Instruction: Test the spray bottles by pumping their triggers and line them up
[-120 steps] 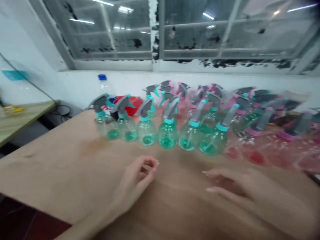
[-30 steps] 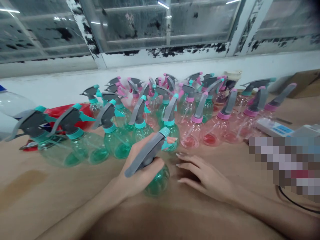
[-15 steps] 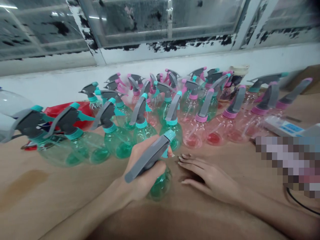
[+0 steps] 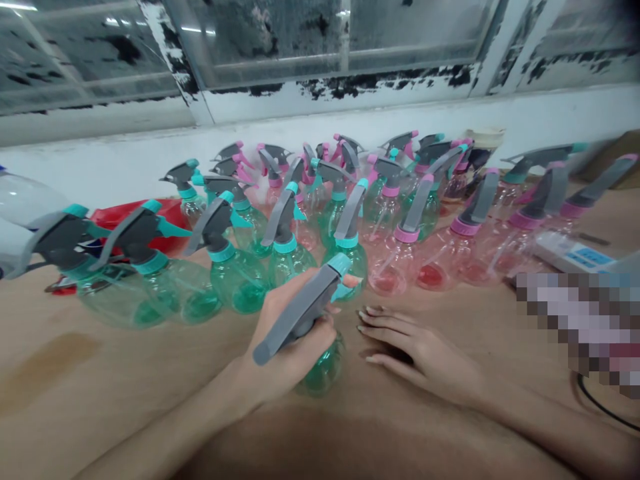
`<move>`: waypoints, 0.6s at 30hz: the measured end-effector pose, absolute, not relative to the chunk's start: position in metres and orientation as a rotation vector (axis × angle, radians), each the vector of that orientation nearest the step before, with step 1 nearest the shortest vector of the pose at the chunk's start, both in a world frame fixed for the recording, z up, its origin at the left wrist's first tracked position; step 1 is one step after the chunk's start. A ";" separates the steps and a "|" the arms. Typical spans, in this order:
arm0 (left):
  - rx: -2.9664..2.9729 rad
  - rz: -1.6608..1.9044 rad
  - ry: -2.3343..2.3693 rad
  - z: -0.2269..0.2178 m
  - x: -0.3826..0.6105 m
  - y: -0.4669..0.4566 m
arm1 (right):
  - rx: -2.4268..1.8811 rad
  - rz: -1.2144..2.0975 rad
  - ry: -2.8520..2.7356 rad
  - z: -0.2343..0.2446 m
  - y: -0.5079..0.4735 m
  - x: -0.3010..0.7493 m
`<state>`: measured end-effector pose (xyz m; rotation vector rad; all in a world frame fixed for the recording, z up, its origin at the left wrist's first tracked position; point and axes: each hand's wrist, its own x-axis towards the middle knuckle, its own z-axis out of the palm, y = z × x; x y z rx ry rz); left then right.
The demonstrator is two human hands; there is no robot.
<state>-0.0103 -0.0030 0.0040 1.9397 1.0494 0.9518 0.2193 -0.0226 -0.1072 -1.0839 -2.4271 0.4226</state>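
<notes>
My left hand [image 4: 293, 337] is wrapped around the neck of a green spray bottle [image 4: 305, 310], thumb and fingers closed on it beneath the grey head; the head's long grey end reaches back over my hand and its turquoise tip points away from me. Just to the right of that bottle, my right hand [image 4: 423, 350] is palm down with its fingers loosely spread; I cannot tell whether they touch the surface [image 4: 145, 373]. Beyond the held bottle and to its left stands a row of green bottles [image 4: 243, 283] with turquoise collars, and beyond it to the right are pink bottles [image 4: 443, 263] with pink collars. Well to its left, behind the green row, lies something red [image 4: 173, 217]; a white device [image 4: 570, 252] sits well to its right.
</notes>
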 end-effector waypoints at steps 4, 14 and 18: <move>1.939 0.953 1.020 0.004 -0.011 -0.001 | -1.092 0.425 -2.417 -0.107 -0.023 0.220; 1.866 0.957 1.132 -0.001 -0.008 -0.004 | -1.095 0.433 -2.435 -0.105 -0.023 0.220; 1.868 0.962 1.018 0.004 -0.007 -0.004 | -1.093 0.437 -2.416 -0.106 -0.023 0.220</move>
